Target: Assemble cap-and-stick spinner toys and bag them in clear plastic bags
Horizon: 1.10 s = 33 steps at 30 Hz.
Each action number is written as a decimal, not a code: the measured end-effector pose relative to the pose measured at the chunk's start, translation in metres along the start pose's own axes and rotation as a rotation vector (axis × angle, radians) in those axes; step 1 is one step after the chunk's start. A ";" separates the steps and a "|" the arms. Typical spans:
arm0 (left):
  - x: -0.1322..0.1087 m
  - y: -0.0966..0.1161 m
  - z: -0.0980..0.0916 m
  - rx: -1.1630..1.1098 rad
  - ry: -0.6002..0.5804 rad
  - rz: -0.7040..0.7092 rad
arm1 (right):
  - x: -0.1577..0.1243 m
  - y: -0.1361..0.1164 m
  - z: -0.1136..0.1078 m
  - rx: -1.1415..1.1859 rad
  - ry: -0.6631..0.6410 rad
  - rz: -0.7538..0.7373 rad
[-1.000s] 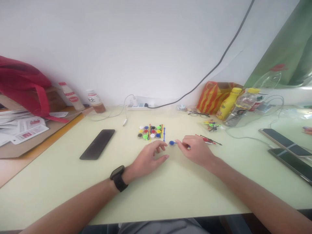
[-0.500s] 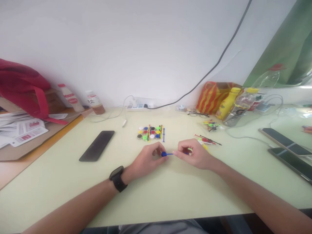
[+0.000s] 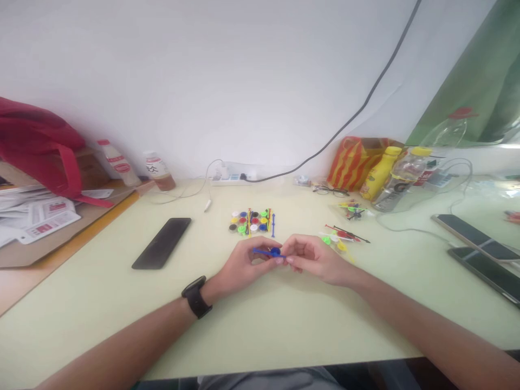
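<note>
Near the front of the table, my left hand (image 3: 247,262), with a black watch on its wrist, pinches a small blue round piece (image 3: 275,252) between thumb and fingers. A thin blue plastic stick (image 3: 263,252) lies across the round piece and reaches over the left fingers. My right hand (image 3: 317,260) closes thumb and finger on the stick's right end, its fingertips almost touching the left ones. Just beyond the hands are rows of coloured round pieces (image 3: 242,220) with sticks beside them. Loose red and black sticks (image 3: 349,234) and a yellow round piece (image 3: 341,246) lie beyond my right hand.
A black phone (image 3: 161,244) lies left, and two more phones (image 3: 475,235) lie right. Along the wall stand bottles (image 3: 158,170), a power strip (image 3: 229,180), glasses (image 3: 331,190) and a striped bag (image 3: 349,162). A small pile of coloured parts (image 3: 352,209) sits before the bag.
The blue stick, earlier stretched between the hands, now lies across the round piece towards the left. My right hand has moved left, up against my left fingertips.
</note>
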<state>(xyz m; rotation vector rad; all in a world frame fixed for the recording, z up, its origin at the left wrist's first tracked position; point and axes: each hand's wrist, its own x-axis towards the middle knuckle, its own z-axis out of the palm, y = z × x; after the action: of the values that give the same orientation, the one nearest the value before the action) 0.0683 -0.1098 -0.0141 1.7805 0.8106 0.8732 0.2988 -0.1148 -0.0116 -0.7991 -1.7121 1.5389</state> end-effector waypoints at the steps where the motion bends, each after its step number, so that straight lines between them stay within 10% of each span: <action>1: 0.000 0.001 0.000 -0.007 -0.009 0.006 | 0.000 0.001 0.000 -0.003 0.006 0.006; 33: -0.001 -0.010 0.003 0.062 0.013 0.067 | -0.003 0.007 0.004 -0.560 0.131 -0.253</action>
<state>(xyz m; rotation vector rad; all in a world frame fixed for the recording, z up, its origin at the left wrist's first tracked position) 0.0690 -0.1085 -0.0245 1.8665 0.7981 0.9131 0.2974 -0.1190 -0.0187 -0.8868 -2.0790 0.8233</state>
